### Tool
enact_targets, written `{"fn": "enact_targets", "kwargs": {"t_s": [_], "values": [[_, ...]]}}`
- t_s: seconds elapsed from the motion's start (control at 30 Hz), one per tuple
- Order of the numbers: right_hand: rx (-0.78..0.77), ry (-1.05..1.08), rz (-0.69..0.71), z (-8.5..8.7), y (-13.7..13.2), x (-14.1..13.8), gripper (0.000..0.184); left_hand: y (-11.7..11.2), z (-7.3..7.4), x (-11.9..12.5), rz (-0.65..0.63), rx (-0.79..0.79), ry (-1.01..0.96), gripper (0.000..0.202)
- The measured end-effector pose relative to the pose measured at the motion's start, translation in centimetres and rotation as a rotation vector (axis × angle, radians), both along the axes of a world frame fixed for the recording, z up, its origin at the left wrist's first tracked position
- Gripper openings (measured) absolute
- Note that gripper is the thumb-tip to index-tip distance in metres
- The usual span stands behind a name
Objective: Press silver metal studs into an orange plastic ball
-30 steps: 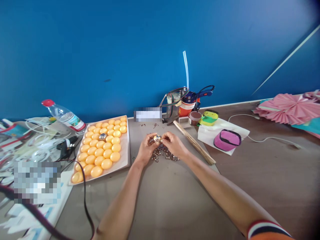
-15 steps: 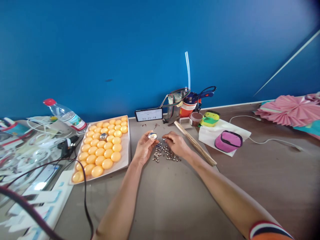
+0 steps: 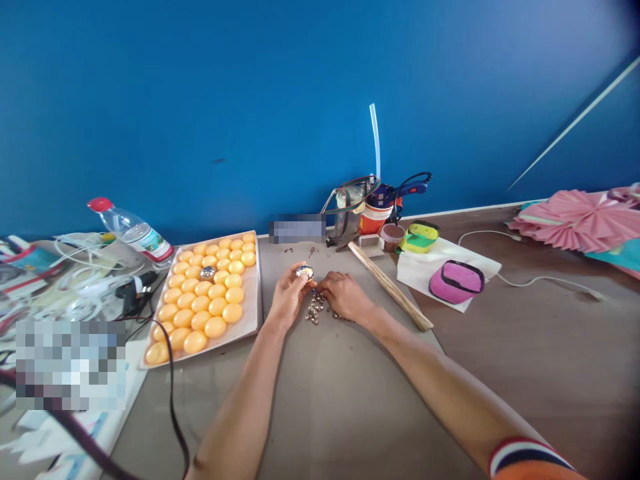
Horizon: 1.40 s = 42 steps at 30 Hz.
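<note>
My left hand (image 3: 286,301) is closed around a shiny silver ball (image 3: 305,272), held up above the grey mat with the thumb against its front. Close to its right, my right hand (image 3: 351,297) reaches down into a pile of small shiny beads (image 3: 315,311). Its fingers are bent together at the pile; whether they pinch a bead cannot be made out. Part of the pile lies hidden under this hand. To the left, a white tray (image 3: 253,293) holds rows of orange balls (image 3: 201,303), with one silver ball (image 3: 208,273) among them.
A wooden stick (image 3: 393,288) lies right of my hands. Behind it stand a strapped jar (image 3: 347,217) and a red-and-white cup (image 3: 375,219). A pink mesh pouch (image 3: 456,281) rests on white paper. Cables and a tilted bottle (image 3: 135,233) crowd the left.
My right hand has shifted slightly left and down, onto the bead pile, and now covers more of it. My left hand stays in place with the silver ball.
</note>
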State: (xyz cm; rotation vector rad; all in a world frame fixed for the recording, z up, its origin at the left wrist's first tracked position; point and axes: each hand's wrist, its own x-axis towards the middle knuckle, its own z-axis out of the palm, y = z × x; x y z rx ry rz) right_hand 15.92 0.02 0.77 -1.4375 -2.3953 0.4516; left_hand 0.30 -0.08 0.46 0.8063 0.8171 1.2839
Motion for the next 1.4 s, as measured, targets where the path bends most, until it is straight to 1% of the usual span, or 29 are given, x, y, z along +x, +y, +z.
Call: {"fn": "enact_targets", "kwargs": {"t_s": [0.17, 0.23, 0.43, 0.5, 0.63, 0.7, 0.77, 0.93, 1.07, 1.17, 1.3, 1.4], "values": [[0.020, 0.033, -0.035, -0.4, 0.0, -0.1, 0.018, -0.1, 0.3, 0.1, 0.010, -0.028, 0.002, 0.036], [0.045, 0.096, -0.064, -0.6, -0.1, -0.1, 0.019, -0.1, 0.3, 0.1, 0.012, -0.034, -0.007, 0.036], [0.039, 0.512, -0.181, -0.7, 0.2, 0.7, 0.020, 0.0, 0.1, -0.2, -0.003, -0.016, -0.044, 0.034], [-0.020, 0.637, -0.228, -0.5, 0.3, 0.9, 0.019, 0.0, 0.1, -0.2, -0.007, -0.014, -0.054, 0.033], [-0.280, 0.946, -0.301, 0.3, 0.4, 0.7, 0.011, -0.1, 0.1, -0.2, -0.026, -0.003, -0.055, 0.035], [-0.366, 1.109, -0.306, 0.7, 0.4, 0.4, 0.006, -0.1, 0.1, -0.1, -0.037, 0.001, -0.055, 0.036], [-0.425, 1.215, -0.282, 1.0, 0.3, 0.2, 0.009, -0.2, 0.2, -0.1, -0.044, -0.004, -0.053, 0.038], [-0.595, 1.353, -0.202, 1.5, -0.1, 0.2, 0.025, -0.3, 0.4, 0.0, -0.075, -0.006, -0.059, 0.037], [-0.691, 1.425, -0.144, 1.7, -0.2, 0.4, 0.025, -0.3, 0.4, 0.1, -0.094, 0.003, -0.045, 0.039], [-0.702, 1.423, -0.109, 1.7, -0.1, 0.5, 0.024, -0.4, 0.5, 0.1, -0.104, 0.005, -0.031, 0.039], [-0.682, 1.425, -0.135, 1.6, 0.0, 0.5, 0.024, -0.5, 0.6, 0.1, -0.111, -0.004, -0.032, 0.041], [-0.697, 1.445, -0.138, 1.8, 0.0, 0.5, 0.023, -0.5, 0.6, 0.1, -0.119, -0.011, -0.035, 0.041]]}}
